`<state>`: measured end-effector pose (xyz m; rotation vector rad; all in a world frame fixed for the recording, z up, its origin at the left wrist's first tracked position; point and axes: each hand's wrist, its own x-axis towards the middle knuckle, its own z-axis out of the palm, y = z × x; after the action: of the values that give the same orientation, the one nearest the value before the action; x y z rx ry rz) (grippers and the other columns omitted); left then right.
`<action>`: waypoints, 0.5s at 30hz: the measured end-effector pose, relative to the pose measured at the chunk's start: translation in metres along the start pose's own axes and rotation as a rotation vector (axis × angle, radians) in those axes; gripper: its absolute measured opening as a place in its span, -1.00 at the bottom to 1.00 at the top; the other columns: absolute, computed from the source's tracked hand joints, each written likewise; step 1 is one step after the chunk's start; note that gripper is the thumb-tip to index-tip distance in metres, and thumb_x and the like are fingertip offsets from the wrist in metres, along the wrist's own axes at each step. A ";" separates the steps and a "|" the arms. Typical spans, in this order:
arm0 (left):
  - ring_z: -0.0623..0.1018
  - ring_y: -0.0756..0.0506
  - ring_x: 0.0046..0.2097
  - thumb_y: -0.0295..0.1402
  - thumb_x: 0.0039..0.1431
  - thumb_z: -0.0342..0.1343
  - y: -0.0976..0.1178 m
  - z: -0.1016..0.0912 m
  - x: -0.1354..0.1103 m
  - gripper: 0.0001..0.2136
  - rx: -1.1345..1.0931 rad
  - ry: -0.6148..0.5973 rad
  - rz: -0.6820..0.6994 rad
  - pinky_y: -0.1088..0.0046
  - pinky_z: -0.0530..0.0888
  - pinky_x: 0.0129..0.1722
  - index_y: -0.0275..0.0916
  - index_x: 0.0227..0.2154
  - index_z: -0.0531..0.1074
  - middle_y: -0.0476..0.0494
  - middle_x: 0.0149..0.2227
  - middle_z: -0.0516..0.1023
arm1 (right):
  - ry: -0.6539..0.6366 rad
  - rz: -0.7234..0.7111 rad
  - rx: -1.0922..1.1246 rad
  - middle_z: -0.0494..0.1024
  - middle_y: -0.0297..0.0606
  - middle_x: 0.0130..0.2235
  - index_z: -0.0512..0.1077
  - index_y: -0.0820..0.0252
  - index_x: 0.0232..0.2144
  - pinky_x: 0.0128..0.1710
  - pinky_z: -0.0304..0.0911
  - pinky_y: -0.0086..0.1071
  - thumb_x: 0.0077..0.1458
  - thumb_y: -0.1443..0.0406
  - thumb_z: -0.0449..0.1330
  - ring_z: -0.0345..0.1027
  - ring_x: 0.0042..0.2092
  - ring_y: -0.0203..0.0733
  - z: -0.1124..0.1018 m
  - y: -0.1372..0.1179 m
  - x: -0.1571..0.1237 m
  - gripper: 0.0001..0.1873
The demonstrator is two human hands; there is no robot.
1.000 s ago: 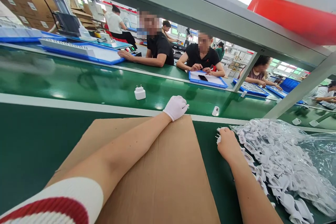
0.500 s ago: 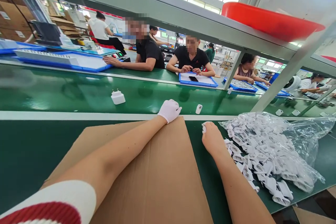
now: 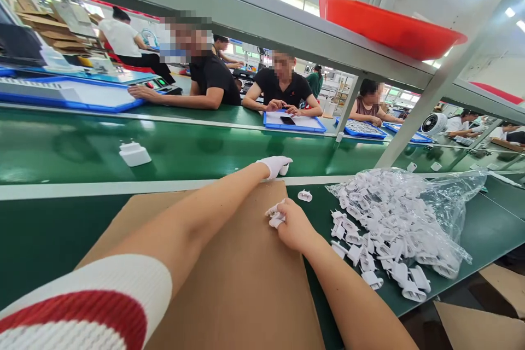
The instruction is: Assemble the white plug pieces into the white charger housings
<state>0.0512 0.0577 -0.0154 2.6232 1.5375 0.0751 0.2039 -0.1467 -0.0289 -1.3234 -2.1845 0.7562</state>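
Note:
My left hand (image 3: 275, 167), in a white glove, reaches over the near edge of the green belt. Its fingers are closed on a small white charger (image 3: 284, 170), mostly hidden under them. Above the cardboard sheet (image 3: 229, 262), my right hand (image 3: 294, 224) grips white plug adapter pieces (image 3: 274, 214); how many I cannot tell. One loose oval plug piece (image 3: 304, 196) lies on the green tabletop just beyond my right hand. To the right, a heap of similar white pieces (image 3: 369, 246) spills from a clear plastic bag (image 3: 447, 202).
Another white charger (image 3: 135, 153) stands on the green belt (image 3: 82, 147) at left. An overhead shelf carries a red basin (image 3: 381, 24), and a slanted post (image 3: 418, 109) comes down at right. Across the belt, co-workers sit with blue-rimmed trays (image 3: 293, 122). Cardboard (image 3: 478, 325) lies at lower right.
My left hand has reached right and closed on the charger on the belt. The right hand has moved left from beside the heap to over the cardboard. The view has turned right.

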 end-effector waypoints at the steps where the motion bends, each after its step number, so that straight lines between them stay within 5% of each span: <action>1: 0.58 -0.27 0.12 -0.65 -0.15 0.20 -0.002 0.001 0.000 -0.17 -0.001 -0.017 -0.005 0.22 0.50 0.14 -0.12 0.30 0.38 -0.30 0.26 0.48 | -0.010 0.004 -0.022 0.52 -0.24 -0.18 0.61 0.16 -0.27 -0.15 0.29 -0.33 0.08 0.49 0.23 0.37 -0.18 -0.18 -0.001 0.001 0.001 -0.78; 7: 0.58 -0.18 0.10 -0.61 -0.23 0.23 -0.003 -0.006 -0.006 -0.18 0.036 -0.082 0.078 0.38 0.46 0.14 -0.05 0.24 0.45 -0.19 0.31 0.43 | 0.024 0.099 0.085 0.67 -0.30 -0.29 0.66 0.07 -0.37 -0.15 0.34 -0.31 -0.04 0.38 0.41 0.46 -0.17 -0.10 0.002 0.010 0.005 -0.87; 12: 0.61 -0.25 0.01 -0.33 -0.04 0.24 0.003 -0.028 -0.024 -0.59 0.044 -0.075 -0.027 0.34 0.48 0.03 -0.12 -0.06 0.63 -0.20 0.07 0.63 | 0.147 0.341 0.777 0.69 -0.26 -0.25 0.62 0.18 -0.38 -0.08 0.46 -0.30 -0.09 0.36 0.47 0.54 -0.22 -0.17 0.002 0.015 0.017 -0.85; 15: 0.62 -0.25 -0.02 -0.15 0.04 0.19 0.011 -0.045 -0.056 -0.61 -0.007 0.023 -0.139 0.38 0.48 -0.05 -0.13 -0.07 0.63 -0.18 -0.02 0.67 | 0.265 0.499 1.151 0.66 -0.26 -0.29 0.54 0.23 -0.42 -0.01 0.50 -0.34 -0.05 0.50 0.38 0.56 -0.22 -0.25 -0.010 0.014 0.023 -0.86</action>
<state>0.0291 0.0064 0.0311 2.5106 1.7179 0.0993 0.2092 -0.1183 -0.0281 -1.1675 -0.8502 1.5694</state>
